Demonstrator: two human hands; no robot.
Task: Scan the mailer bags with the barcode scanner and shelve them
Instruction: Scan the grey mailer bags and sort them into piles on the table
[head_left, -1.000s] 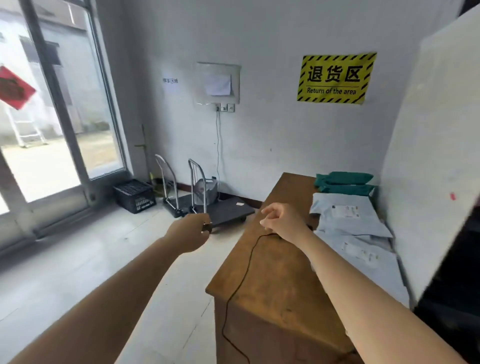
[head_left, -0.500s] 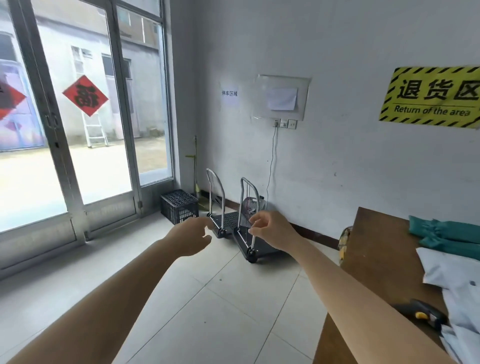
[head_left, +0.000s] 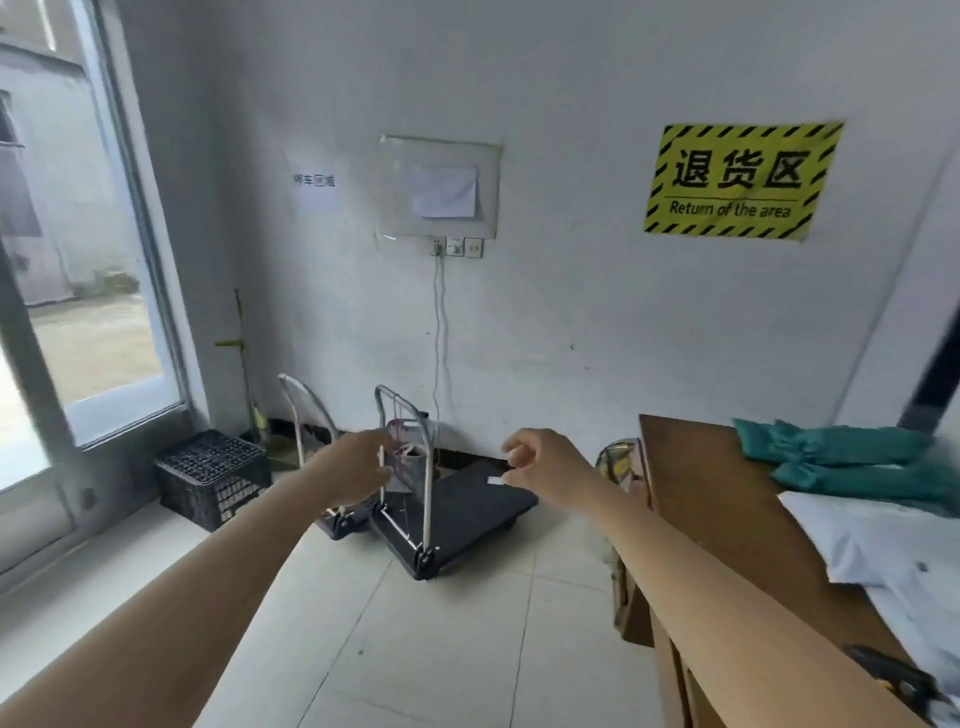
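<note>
I am holding both bare forearms out over the tiled floor (head_left: 441, 649). Closest to me, at about three o'clock, the barcode scanner (head_left: 904, 680) is lying on the near edge of the wooden worktop (head_left: 696, 499). It is black with a touch of yellow and is sitting just past my right forearm (too blurred for me to make out more). Beyond it, at two o'clock, the white mailer bags (head_left: 893, 551) are lying in a loose, overlapping heap on the worktop, well apart from both grips.

Farther out, my left grip (head_left: 358, 475) is hanging in the air at eleven o'clock, fingers loosely curled and nothing showing in them. My right grip (head_left: 543, 465) is hovering at twelve o'clock, also loosely curled, thumb and forefinger near each other but pinching nothing that I can see. Neither is touching the worktop.

At one o'clock, two teal bags (head_left: 841, 457) are lying side by side at the far end of the worktop. On the floor past my grips a black platform trolley (head_left: 467, 514) is standing with its metal handle upright. A second trolley (head_left: 306, 415) is standing just beside it at eleven o'clock, and a black plastic crate (head_left: 215, 475) is sitting at ten o'clock near the glass door (head_left: 104, 332).

On the far wall a yellow sign (head_left: 737, 179) is showing "Return of the area" at one o'clock, and a cable (head_left: 439, 338) is hanging from the socket (head_left: 457, 247) at twelve.
</note>
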